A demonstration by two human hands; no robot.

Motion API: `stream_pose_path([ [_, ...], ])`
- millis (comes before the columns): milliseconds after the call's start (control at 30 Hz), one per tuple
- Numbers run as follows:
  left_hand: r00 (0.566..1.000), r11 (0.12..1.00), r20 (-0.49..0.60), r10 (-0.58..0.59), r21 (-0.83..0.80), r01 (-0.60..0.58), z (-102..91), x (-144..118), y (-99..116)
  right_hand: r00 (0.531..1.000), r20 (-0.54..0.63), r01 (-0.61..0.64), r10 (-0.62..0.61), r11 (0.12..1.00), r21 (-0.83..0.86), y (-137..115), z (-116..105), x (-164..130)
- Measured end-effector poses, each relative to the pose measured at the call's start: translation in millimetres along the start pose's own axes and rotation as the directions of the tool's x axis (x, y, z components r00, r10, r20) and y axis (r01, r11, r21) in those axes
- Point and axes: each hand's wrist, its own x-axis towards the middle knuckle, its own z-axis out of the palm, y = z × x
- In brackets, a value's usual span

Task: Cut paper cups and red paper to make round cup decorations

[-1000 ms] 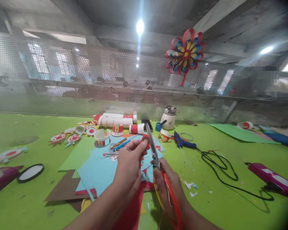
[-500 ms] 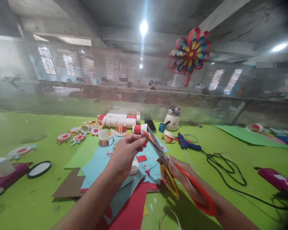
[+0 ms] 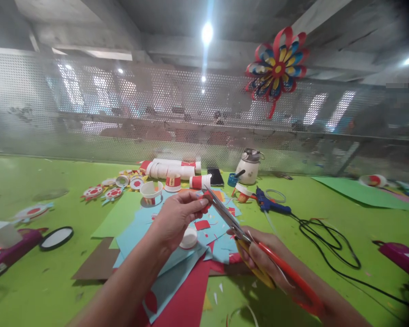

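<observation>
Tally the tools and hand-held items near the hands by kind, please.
Scissors: 1, in the right hand
Small red paper piece: 1, in the left hand
Blue glue gun: 1
Black-rimmed round mirror: 1
Total: 4

The scissors (image 3: 255, 247) have tilted flatter, blades closing on the red scrap (image 3: 207, 200).
</observation>
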Motion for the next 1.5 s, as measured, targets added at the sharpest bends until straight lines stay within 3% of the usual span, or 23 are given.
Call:
stream_pose_path([
  [500,1.0,0.999,-0.016,-0.026,0.02,0.027,2.5,-1,-3,0.984,-0.172,-0.025,0.037,0.997,0.075,5,13,-5],
  [933,1.0,0.999,-0.003,-0.004,0.034,0.004,2.1,-1,-2,0.988,-0.152,0.011,-0.012,1.0,-0.009,12,9,-1],
  [1067,1.0,0.998,0.0,0.006,0.059,-0.006,2.3,-1,-2,0.995,-0.098,0.009,-0.015,0.999,-0.053,15,6,0],
  [1500,1.0,0.999,0.005,-0.003,0.038,0.003,2.4,-2,-2,0.99,-0.134,0.032,-0.053,0.987,-0.155,15,5,-2],
])
